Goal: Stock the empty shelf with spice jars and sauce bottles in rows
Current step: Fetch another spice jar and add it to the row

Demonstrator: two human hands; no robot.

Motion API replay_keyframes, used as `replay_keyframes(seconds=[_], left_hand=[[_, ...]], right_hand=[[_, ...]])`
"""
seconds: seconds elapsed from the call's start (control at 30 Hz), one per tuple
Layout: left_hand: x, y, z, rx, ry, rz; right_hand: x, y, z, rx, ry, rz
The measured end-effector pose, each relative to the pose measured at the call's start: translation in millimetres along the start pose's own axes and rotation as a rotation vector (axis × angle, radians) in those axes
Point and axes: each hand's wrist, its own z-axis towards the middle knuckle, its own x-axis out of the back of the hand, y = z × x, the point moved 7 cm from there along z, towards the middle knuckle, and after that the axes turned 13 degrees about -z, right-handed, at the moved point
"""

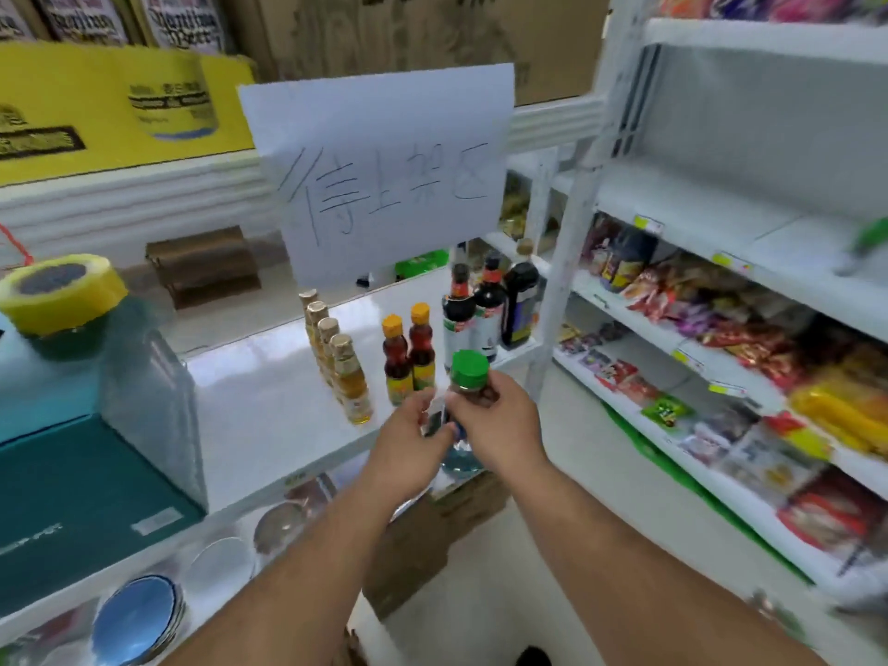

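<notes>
Holding a spice jar (468, 383) with a green ribbed cap and dark contents, upright, cap pointing up, just off the front edge of the white shelf (269, 406). Right hand (497, 427) gripping its body; left hand (408, 442) pinching something small and blurred beside it. Standing behind in rows: amber bottles (353, 382), orange-capped sauce bottles (407, 358), dark bottles (473, 310).

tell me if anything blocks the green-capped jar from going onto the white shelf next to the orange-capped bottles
Nothing visible does. The right hand holds the green-capped jar just in front of the shelf edge, right of the two orange-capped bottles. The dark sauce bottles stand farther back. The left hand pinches something small beside the jar.
</notes>
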Motion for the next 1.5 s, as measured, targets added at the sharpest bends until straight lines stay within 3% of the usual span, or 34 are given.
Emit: replay_keyframes(seconds=[0.3,0.67,1.13,1.5], left_hand=[[-196,62,43,-0.086,-0.323,0.065],[-418,134,106,-0.177,-0.557,0.049],[-573,176,250,-0.216,-0.753,0.110],[-669,205,348,-0.248,-0.846,0.142]], right_hand=[[172,92,44,-0.160,0.304,0.028],[355,186,118,-0.252,0.503,0.029],[460,250,254,-0.364,0.705,-0.057],[524,282,361,-0.438,0.754,-0.072]])
